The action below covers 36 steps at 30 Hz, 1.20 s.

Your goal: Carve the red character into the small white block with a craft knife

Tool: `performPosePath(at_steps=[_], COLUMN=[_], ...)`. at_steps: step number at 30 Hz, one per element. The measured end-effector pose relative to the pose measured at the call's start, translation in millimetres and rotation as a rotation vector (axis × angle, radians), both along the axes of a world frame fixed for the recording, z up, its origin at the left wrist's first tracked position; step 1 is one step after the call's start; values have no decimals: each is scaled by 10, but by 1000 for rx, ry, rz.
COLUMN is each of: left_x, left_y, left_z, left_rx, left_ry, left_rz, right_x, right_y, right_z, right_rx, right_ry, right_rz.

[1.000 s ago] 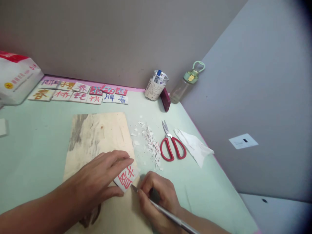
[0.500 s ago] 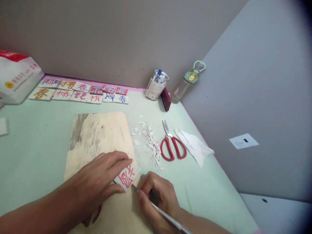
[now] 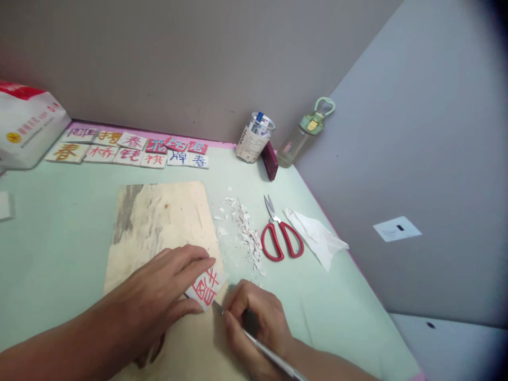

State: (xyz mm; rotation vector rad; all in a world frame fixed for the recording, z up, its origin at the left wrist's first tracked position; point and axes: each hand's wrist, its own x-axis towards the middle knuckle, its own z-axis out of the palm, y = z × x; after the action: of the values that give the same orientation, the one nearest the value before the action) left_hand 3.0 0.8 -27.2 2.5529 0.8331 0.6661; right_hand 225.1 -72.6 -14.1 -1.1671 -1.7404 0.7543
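A small craft corner at a plain walled counter (image 3: 59, 238), as shown by a wooden cutting board (image 3: 159, 222), red scissors (image 3: 280, 235), a heap of white paper scraps (image 3: 248, 235), and rows of tiles with cut-out characters (image 3: 127, 148) along the wall.

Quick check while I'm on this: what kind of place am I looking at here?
Probably a small craft or carving desk set in a corner. The right hand holds a thin knife at a white tile with a red character on a wooden board; chips and finished character tiles lie behind.
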Motion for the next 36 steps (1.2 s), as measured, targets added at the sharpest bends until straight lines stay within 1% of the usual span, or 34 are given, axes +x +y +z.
performPosePath(at_steps=[4, 10, 12, 15, 18, 20, 23, 27, 30, 32, 34, 36], left_x=[-8, -3, -6, -29, -62, -75, -73, -55, -53, -56, -58, -54], left_y=[11, 15, 22, 51, 84, 94, 92, 89, 98, 103, 103, 96], left_z=[-4, 35, 35, 13, -5, -7, 1, 7, 7, 10, 16, 26], left_rx=[2, 75, 53, 6, 12, 19, 17, 11, 12, 14, 11, 2], left_ry=[-10, 88, 70, 29, 39, 55, 50, 26, 36, 46, 43, 37], left_rz=[-11, -65, -46, -32, -92, -107, -97, -57, -66, -81, -69, -62], right_x=[-4, -12, -15, -19, -21, -18, -8, 11, 18, 16, 14, 18], right_y=[3, 24, 30, 40, 48, 53, 65, 85, 89, 86, 85, 87], right_z=[-7, -13, -11, -18, -37, -48, -43, -5, -8, -32, -56, -58], right_rx=[18, 76, 94, 167, 251, 291, 332, 394, 408, 415, 439, 457], right_ry=[10, -2, -20, -48, -84, -104, -147, -216, -254, -255, -246, -215], right_rz=[15, 21, 21, 42, 75, 81, 96, 161, 167, 194, 227, 202])
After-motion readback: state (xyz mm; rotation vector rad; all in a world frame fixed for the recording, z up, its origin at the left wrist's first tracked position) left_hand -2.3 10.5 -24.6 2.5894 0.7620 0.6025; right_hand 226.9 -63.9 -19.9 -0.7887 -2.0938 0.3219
